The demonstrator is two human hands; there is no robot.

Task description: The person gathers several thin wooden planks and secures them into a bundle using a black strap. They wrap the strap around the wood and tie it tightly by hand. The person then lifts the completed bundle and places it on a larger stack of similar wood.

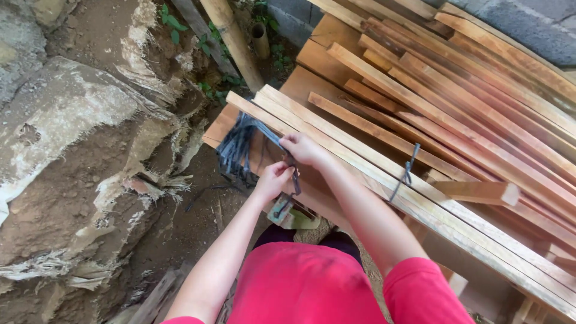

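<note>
A bundle of dark flat straps (239,144) lies over the near end of a stack of long wooden slats (384,174). One strap from the bundle is pinched in my right hand (303,149), pulled taut toward me. My left hand (273,179) is closed on the same strap lower down, right beside a small metal tool or buckle (282,207) that hangs below it. A second dark strap (407,171) is tied around the slats further right. My red shorts fill the bottom of the view.
More wooden slats (480,78) are piled at the upper right against a grey block wall (528,27). A bamboo pole (234,39) leans at the top centre. Rough earth and torn sacking (90,150) cover the left side.
</note>
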